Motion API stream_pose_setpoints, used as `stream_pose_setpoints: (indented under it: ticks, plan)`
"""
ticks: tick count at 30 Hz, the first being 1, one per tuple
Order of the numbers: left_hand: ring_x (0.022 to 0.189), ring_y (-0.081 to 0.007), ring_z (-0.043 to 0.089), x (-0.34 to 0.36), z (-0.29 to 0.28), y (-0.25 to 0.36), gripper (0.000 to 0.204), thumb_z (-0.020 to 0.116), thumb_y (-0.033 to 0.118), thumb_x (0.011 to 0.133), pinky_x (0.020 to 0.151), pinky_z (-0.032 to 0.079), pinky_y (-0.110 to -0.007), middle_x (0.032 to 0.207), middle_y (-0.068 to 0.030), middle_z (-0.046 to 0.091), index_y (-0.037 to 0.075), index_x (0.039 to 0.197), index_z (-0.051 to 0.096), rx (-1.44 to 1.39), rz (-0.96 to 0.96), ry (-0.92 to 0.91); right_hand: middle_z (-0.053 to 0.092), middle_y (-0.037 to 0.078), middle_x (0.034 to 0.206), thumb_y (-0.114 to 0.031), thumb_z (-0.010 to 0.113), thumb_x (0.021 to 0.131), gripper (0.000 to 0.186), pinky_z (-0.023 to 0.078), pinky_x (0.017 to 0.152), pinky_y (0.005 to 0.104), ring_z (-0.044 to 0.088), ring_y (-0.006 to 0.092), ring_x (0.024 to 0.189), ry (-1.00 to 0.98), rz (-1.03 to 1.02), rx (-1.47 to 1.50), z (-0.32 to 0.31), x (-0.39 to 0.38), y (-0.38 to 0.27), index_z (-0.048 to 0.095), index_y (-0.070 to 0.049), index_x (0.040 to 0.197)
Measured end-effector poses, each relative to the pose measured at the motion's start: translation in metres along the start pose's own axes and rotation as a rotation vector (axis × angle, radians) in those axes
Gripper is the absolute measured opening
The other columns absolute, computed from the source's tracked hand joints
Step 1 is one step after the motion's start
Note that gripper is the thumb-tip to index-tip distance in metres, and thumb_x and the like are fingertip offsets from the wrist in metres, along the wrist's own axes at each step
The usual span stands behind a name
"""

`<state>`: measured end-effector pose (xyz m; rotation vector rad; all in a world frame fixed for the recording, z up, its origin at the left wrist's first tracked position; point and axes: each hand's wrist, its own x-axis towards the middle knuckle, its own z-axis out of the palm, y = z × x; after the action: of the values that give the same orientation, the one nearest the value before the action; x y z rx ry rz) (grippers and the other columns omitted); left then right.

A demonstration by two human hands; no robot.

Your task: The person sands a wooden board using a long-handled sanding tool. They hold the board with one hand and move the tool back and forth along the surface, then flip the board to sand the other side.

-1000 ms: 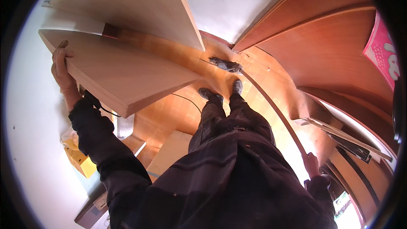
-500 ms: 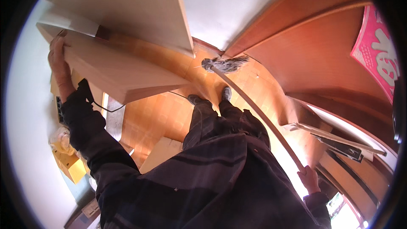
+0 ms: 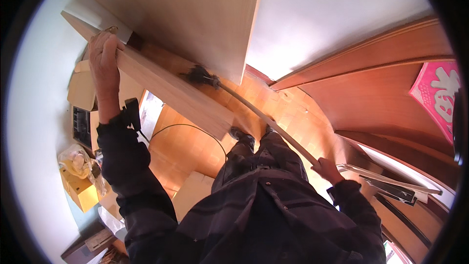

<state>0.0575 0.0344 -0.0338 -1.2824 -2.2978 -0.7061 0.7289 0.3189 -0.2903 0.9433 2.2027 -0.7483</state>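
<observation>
My left hand (image 3: 105, 58) is closed over the upper edge of a pale wooden door-like panel (image 3: 176, 93), at the far left. A small brass-coloured piece (image 3: 112, 30) shows by its fingers. My right hand (image 3: 328, 170), at the right, is wrapped round the wooden handle of a mop (image 3: 271, 124). The handle slants away to the left, down to the dark, stringy mop head (image 3: 199, 75). That head lies on the wooden floor, beyond the held panel and beside a second pale panel (image 3: 195, 14).
Reddish wood panelling (image 3: 361, 98) with a pink hanging (image 3: 437, 95) stands at the right. Boards (image 3: 391, 181) lean below it. A yellow box (image 3: 80, 190) and bagged items are at the left. A black cable (image 3: 190, 126) loops near my legs; a cardboard box (image 3: 193, 193) sits beside them.
The mop head has moved left, from the reddish panelling to behind the held panel. My right hand has moved forward and left with the handle. The held panel has swung, showing its narrow edge.
</observation>
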Motion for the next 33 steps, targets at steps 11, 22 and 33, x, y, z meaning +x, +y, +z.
stream_pose_setpoints:
  ticks: [11, 22, 33]
  plan:
    - [0.103, -0.0382, 0.058, 0.002, -0.007, 0.008, 0.013, 0.047, 0.005, 0.095, 0.107, 0.040, -0.047, 0.096, -0.0167, 0.059, -0.001, 0.084, 0.049, -0.031, -0.060, -0.066, 0.074, 0.021, 0.091, -0.027, 0.078, 0.081, 0.028, 0.057, 0.076, 0.0509, 0.074, 0.0389, 0.087, -0.159, -0.106, -0.220, -0.033, 0.139, -0.045, 0.070, -0.003, 0.091]
    - [0.119, -0.0381, 0.056, 0.015, -0.010, 0.026, 0.026, 0.049, 0.018, 0.089, 0.126, 0.018, -0.055, 0.094, -0.0171, 0.061, 0.000, 0.071, 0.053, -0.144, -0.344, 0.000, 0.068, 0.024, 0.081, -0.025, 0.071, 0.082, 0.025, 0.053, 0.070, 0.0517, 0.069, 0.0447, 0.080, -0.144, -0.243, -0.016, -0.128, 0.178, -0.102, 0.063, -0.003, 0.090]
    - [0.102, -0.0316, 0.059, 0.021, -0.015, 0.021, 0.031, 0.050, 0.027, 0.086, 0.130, 0.012, -0.054, 0.080, -0.0110, 0.055, 0.000, 0.070, 0.053, -0.138, -0.404, -0.017, 0.069, 0.029, 0.089, -0.024, 0.068, 0.083, 0.028, 0.054, 0.080, 0.0553, 0.068, 0.0496, 0.088, 0.053, -0.648, -0.014, -0.120, 0.360, -0.360, 0.065, 0.003, 0.090]
